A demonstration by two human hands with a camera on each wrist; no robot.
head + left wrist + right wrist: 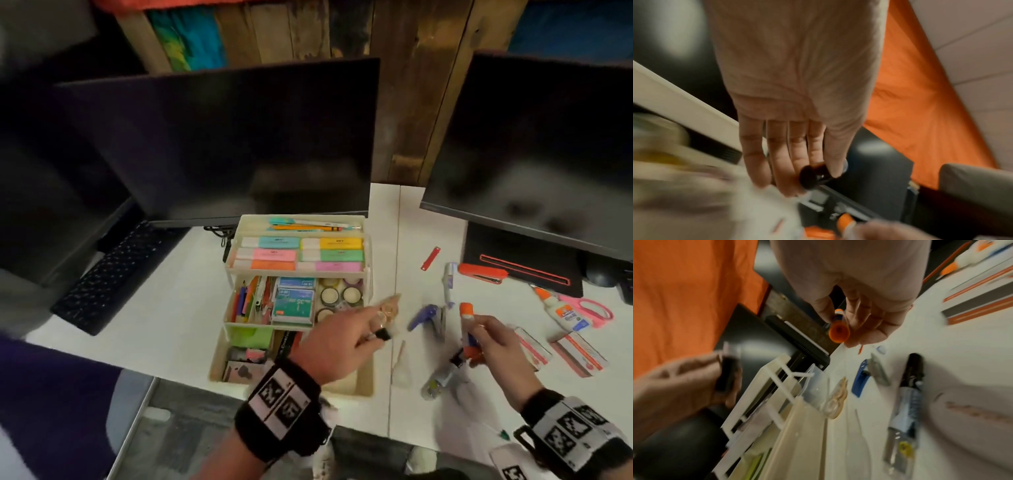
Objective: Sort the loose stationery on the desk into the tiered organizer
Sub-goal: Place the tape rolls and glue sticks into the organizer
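The cream tiered organizer (pixel 363 385) stands mid-desk with its tiers stepped open and full of erasers, pens, tape rolls and notes. My left hand (pixel 376 334) hovers over its right front corner. Thumb and forefinger pinch a small black cap (pixel 383 334), which looks like a dark cylinder (pixel 813 175) in the left wrist view. To the right, my right hand (pixel 479 334) grips a glue stick (pixel 466 320) with an orange cap, held upright above the desk. In the right wrist view its orange end (pixel 838 332) pokes out of the curled fingers (pixel 869 324).
Loose on the white desk: a purple stapler (pixel 430 317), a packaged black marker (pixel 445 373), a clear packet (pixel 390 306), an orange stapler (pixel 483 273), a glue bottle (pixel 561 311), pink scissors (pixel 591 310), staple boxes (pixel 579 353). A keyboard (pixel 109 274) sits left. Two monitors stand behind.
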